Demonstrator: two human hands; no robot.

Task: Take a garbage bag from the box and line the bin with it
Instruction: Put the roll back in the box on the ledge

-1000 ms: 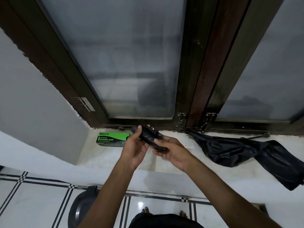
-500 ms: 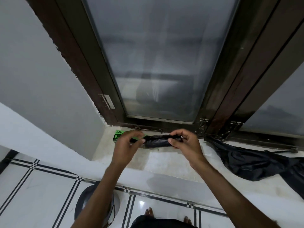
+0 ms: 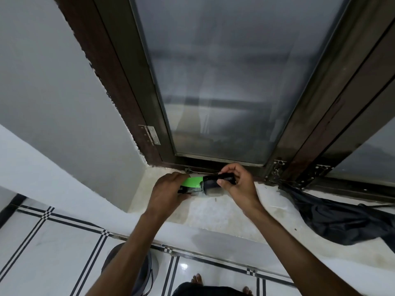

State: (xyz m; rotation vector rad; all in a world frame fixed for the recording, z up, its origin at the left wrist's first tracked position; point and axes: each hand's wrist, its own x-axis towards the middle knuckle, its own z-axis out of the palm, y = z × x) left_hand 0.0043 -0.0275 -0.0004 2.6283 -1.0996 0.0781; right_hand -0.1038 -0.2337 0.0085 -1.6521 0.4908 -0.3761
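A green and black garbage bag box (image 3: pixel 192 184) lies on the pale stone sill (image 3: pixel 215 214) under the frosted window. My left hand (image 3: pixel 167 192) rests over the box's left end and grips it. My right hand (image 3: pixel 237 184) pinches a black roll of garbage bags (image 3: pixel 213 182) at the box's right, open end; whether the roll's tip is inside the box I cannot tell. A loose black garbage bag (image 3: pixel 342 218) lies spread on the sill at the right. The grey bin (image 3: pixel 145 272) stands on the floor below, mostly hidden behind my left forearm.
The dark wooden window frame (image 3: pixel 299 124) rises just behind the sill, with metal latches (image 3: pixel 277 169) at its base. A white wall (image 3: pixel 64 103) closes the left side. White tiled floor with black lines lies below, and my bare toes (image 3: pixel 197 279) show near the bin.
Both hands carried the black roll left to the box. My left hand let go of the roll and took hold of the box; the right hand now holds the roll at its open end.
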